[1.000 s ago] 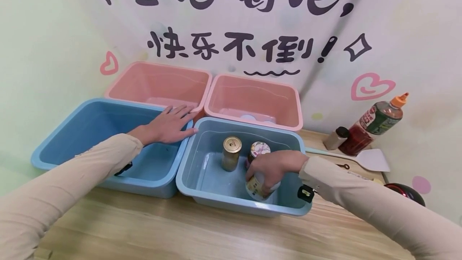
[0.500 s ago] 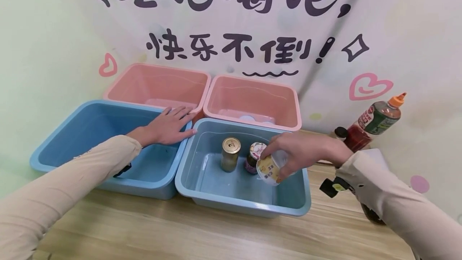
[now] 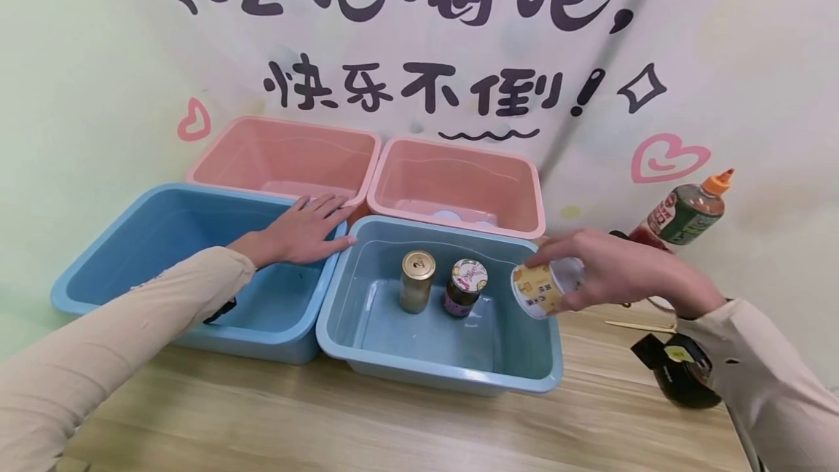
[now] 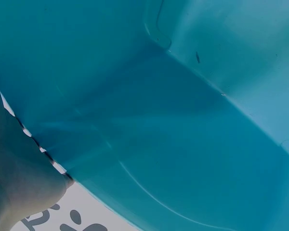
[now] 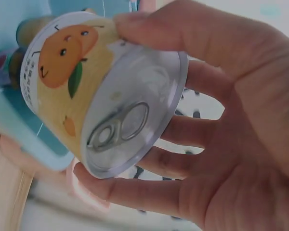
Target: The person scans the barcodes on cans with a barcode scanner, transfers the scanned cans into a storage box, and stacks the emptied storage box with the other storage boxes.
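My right hand (image 3: 606, 272) grips a tin can (image 3: 536, 288) by its sides, tilted, above the right edge of the right blue bin (image 3: 419, 377). In the right wrist view the can (image 5: 67, 82) shows a yellow label with an orange fruit and a ring-pull lid (image 5: 135, 110). Inside that bin stand a gold-lidded can (image 3: 416, 282) and a jar (image 3: 462, 288) with a patterned lid, side by side. My left hand (image 3: 304, 230) rests with straight fingers on the rim of the left blue bin (image 3: 197, 341); the left wrist view looks into this bin's wall (image 4: 159, 144).
Two pink bins (image 3: 288, 144) stand behind the blue ones, against a printed wall cloth (image 3: 419, 42). At the right are a sauce bottle (image 3: 684, 213) with an orange nozzle, a thin light stick (image 3: 639, 326) and a dark rounded object (image 3: 688, 384), partly behind my right wrist.
The tin can, gripped in my right hand, has risen from the right blue bin's floor and moved right to its edge. My left hand stays on the rim.
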Tool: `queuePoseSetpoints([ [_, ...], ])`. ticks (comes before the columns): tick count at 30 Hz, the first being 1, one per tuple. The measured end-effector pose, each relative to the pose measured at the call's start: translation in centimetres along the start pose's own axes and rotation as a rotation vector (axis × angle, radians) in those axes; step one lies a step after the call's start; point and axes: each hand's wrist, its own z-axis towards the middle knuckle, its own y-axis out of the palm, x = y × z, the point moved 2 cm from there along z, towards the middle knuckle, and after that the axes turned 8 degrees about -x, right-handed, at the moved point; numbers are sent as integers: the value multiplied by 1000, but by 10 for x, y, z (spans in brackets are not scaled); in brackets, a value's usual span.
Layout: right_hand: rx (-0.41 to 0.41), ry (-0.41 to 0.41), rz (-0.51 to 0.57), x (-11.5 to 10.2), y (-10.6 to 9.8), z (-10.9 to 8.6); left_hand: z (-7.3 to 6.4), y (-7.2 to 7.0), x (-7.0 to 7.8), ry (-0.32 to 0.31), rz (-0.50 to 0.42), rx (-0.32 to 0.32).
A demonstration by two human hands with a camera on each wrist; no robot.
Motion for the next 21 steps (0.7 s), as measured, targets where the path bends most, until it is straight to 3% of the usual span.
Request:
queuePoseSetpoints([
  [9, 149, 82, -110, 33, 12, -44, 0, 0, -1, -1, 0, -5],
  [16, 151, 164, -44, 64, 31, -76, -1, 0, 0, 3, 1, -8],
  [21, 219, 171, -84, 85, 53, -93, -1, -1, 1, 4, -1, -11],
])
